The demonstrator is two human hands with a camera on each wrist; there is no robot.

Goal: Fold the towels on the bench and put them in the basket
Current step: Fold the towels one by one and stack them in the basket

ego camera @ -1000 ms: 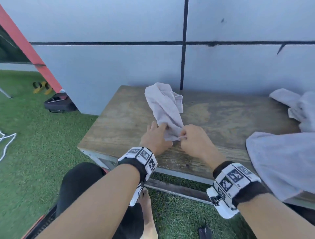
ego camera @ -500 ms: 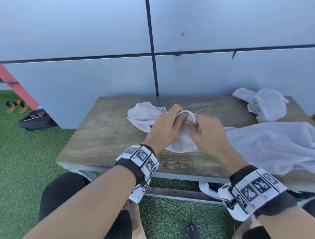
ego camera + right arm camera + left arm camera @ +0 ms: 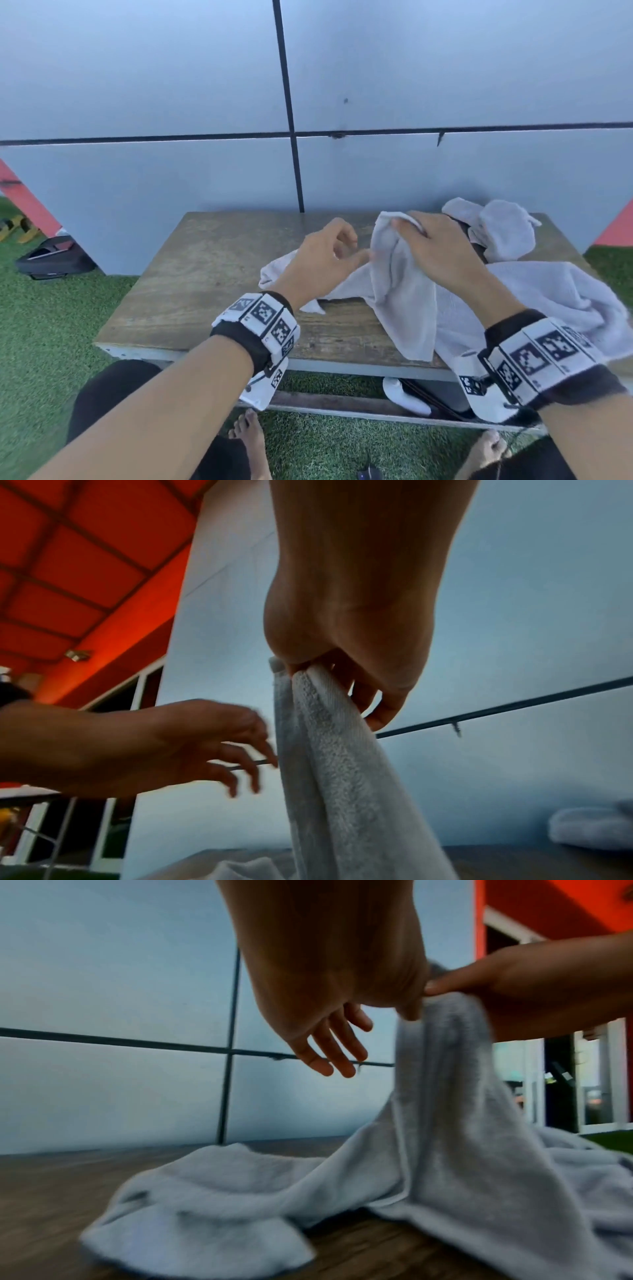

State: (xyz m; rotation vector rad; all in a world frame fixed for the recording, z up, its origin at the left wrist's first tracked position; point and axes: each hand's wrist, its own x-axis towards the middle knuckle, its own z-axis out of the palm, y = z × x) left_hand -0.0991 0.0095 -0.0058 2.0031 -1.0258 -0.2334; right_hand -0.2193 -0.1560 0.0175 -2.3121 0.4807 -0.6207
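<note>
Item: pale grey terry-cloth towel (image 3: 397,284), soft looped pile with a flat woven band along one edge. Your right hand (image 3: 438,253) pinches its top edge between thumb and curled fingers, lifting it above the weathered wooden bench top (image 3: 205,274). From that grip the towel hangs in long vertical folds; its lower part trails leftward in a loose heap on the bench, and one corner drapes toward the front edge.

Your left hand (image 3: 318,260) hovers just beside the hanging cloth, fingers loosely spread and gripping nothing, though the thumb tip may brush the fabric; the wrist view is blurred there.

Also on the bench: a large pale grey towel spread flat (image 3: 555,301) at the right, partly under the lifted one, and a crumpled pale grey towel (image 3: 503,229) at the back right near the grey panelled wall (image 3: 171,85).
</note>
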